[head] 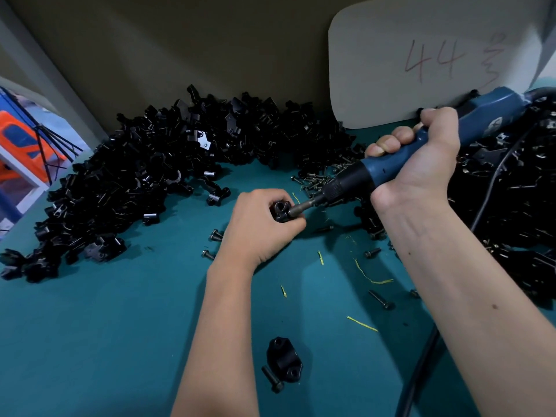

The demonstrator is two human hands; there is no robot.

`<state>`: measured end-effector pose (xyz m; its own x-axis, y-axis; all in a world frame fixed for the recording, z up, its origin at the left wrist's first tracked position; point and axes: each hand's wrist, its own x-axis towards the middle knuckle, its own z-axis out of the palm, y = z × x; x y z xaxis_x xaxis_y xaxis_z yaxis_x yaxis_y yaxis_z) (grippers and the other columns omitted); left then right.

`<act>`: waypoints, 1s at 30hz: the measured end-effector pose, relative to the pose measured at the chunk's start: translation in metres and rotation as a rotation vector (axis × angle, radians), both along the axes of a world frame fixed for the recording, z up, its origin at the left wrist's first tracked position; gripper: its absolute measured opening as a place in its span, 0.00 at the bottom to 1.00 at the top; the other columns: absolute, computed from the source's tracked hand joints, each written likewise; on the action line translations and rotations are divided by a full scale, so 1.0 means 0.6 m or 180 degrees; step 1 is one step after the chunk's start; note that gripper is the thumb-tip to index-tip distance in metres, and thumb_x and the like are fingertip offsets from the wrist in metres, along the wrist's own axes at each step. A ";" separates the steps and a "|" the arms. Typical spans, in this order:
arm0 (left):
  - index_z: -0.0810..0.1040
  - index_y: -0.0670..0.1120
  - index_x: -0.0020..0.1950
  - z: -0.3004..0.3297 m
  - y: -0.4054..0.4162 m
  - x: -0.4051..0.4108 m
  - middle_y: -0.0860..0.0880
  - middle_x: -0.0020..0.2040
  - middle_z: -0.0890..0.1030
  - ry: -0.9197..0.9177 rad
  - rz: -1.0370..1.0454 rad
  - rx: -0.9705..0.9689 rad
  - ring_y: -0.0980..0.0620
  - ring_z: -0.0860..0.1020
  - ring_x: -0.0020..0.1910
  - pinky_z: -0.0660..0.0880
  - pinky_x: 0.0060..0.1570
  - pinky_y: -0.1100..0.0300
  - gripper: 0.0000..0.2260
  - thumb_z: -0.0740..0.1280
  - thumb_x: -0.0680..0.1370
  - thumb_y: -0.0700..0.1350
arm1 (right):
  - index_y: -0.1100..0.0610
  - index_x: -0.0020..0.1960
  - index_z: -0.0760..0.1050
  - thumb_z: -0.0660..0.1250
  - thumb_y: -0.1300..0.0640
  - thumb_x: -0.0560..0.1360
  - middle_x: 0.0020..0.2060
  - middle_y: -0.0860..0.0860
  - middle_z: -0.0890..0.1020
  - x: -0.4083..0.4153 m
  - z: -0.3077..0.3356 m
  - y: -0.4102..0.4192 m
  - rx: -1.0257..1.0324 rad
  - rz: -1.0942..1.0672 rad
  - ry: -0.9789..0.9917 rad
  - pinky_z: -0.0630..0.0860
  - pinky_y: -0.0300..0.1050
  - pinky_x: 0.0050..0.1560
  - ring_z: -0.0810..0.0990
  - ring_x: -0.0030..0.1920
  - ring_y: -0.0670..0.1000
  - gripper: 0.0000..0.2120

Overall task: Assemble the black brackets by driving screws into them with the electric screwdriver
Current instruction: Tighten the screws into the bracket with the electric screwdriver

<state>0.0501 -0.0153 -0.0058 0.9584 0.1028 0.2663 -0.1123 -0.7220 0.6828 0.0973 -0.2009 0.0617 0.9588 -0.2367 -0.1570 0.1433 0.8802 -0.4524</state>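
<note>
Black bracket (281, 210), two-holed, gripped in left hand (260, 228); blue electric screwdriver (391, 167) clutched in right hand (421, 158).

The lower left of the green table (90, 341) is open, while the big pile of black brackets (144, 176) blocks the upper left and loose screws (319, 182) crowd the middle.

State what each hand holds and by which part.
Left hand grips a black bracket around its body. Right hand grips the electric screwdriver by its blue handle.
</note>
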 end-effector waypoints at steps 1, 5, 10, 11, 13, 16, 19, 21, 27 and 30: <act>0.79 0.50 0.35 -0.002 0.000 0.000 0.50 0.29 0.77 0.0008 0.0042 0.0065 0.48 0.76 0.33 0.76 0.34 0.50 0.08 0.68 0.65 0.54 | 0.54 0.40 0.62 0.64 0.60 0.78 0.27 0.49 0.68 0.000 -0.001 0.003 0.0003 0.0014 0.0014 0.67 0.42 0.28 0.65 0.25 0.49 0.13; 0.75 0.48 0.33 -0.009 0.002 0.000 0.47 0.27 0.72 -0.0005 0.0072 0.0160 0.43 0.71 0.31 0.72 0.31 0.49 0.10 0.65 0.64 0.54 | 0.54 0.41 0.62 0.65 0.60 0.78 0.27 0.49 0.68 -0.002 -0.002 0.010 -0.0026 0.0068 0.0035 0.67 0.42 0.28 0.66 0.25 0.49 0.12; 0.72 0.49 0.32 -0.015 0.000 0.002 0.51 0.24 0.67 0.0067 0.0042 0.0154 0.49 0.64 0.28 0.63 0.30 0.58 0.08 0.64 0.64 0.53 | 0.54 0.40 0.63 0.64 0.61 0.78 0.27 0.50 0.68 -0.004 -0.001 0.009 -0.0122 0.0040 -0.0017 0.67 0.42 0.29 0.66 0.26 0.49 0.12; 0.72 0.50 0.32 -0.015 -0.001 0.003 0.51 0.24 0.67 0.0074 0.0056 0.0148 0.49 0.64 0.28 0.62 0.29 0.59 0.07 0.65 0.65 0.52 | 0.54 0.40 0.63 0.64 0.61 0.78 0.27 0.50 0.68 -0.004 -0.002 0.009 -0.0121 0.0033 -0.0003 0.67 0.42 0.29 0.66 0.26 0.49 0.12; 0.71 0.50 0.32 -0.017 -0.001 0.005 0.51 0.24 0.67 0.0103 0.0100 0.0211 0.49 0.63 0.28 0.60 0.29 0.60 0.07 0.65 0.65 0.52 | 0.55 0.40 0.63 0.64 0.61 0.78 0.28 0.50 0.68 -0.005 -0.003 0.008 -0.0112 0.0015 0.0017 0.67 0.42 0.29 0.66 0.26 0.50 0.12; 0.70 0.48 0.32 -0.018 -0.004 0.007 0.50 0.24 0.67 0.0116 0.0138 0.0301 0.49 0.63 0.28 0.59 0.28 0.59 0.09 0.64 0.65 0.52 | 0.55 0.42 0.62 0.64 0.61 0.77 0.28 0.50 0.68 -0.007 -0.002 0.009 -0.0190 -0.0066 -0.0048 0.67 0.43 0.29 0.66 0.26 0.50 0.11; 0.70 0.47 0.32 -0.018 -0.005 0.007 0.51 0.24 0.67 0.0074 0.0091 0.0188 0.49 0.64 0.27 0.61 0.28 0.58 0.10 0.65 0.65 0.52 | 0.55 0.46 0.62 0.65 0.61 0.77 0.28 0.51 0.68 -0.008 0.003 0.013 -0.0289 -0.0119 -0.0189 0.68 0.43 0.29 0.66 0.26 0.50 0.10; 0.70 0.46 0.32 -0.017 -0.005 0.006 0.51 0.24 0.67 0.0055 0.0065 0.0117 0.49 0.65 0.27 0.62 0.28 0.57 0.10 0.65 0.65 0.52 | 0.55 0.45 0.62 0.65 0.61 0.76 0.28 0.51 0.69 -0.008 0.006 0.015 -0.0333 -0.0126 -0.0250 0.68 0.43 0.30 0.66 0.26 0.51 0.10; 0.70 0.47 0.32 -0.012 -0.010 0.002 0.49 0.25 0.69 -0.0054 0.0313 0.0238 0.43 0.69 0.29 0.63 0.28 0.57 0.11 0.66 0.65 0.53 | 0.56 0.46 0.62 0.65 0.62 0.77 0.27 0.51 0.69 -0.006 0.001 0.013 -0.0241 -0.0251 -0.0015 0.67 0.43 0.29 0.66 0.25 0.51 0.10; 0.70 0.45 0.31 -0.006 -0.013 0.001 0.49 0.26 0.69 -0.0213 0.0481 0.0349 0.43 0.68 0.29 0.63 0.28 0.56 0.13 0.67 0.65 0.53 | 0.56 0.44 0.63 0.65 0.62 0.76 0.27 0.51 0.69 -0.004 0.000 0.013 -0.0185 -0.0336 0.0099 0.67 0.44 0.29 0.66 0.25 0.51 0.10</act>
<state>0.0508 -0.0234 -0.0097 0.9141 0.2111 0.3463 -0.0394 -0.8036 0.5938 0.0950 -0.1930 0.0618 0.9229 -0.3458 -0.1692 0.2190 0.8330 -0.5080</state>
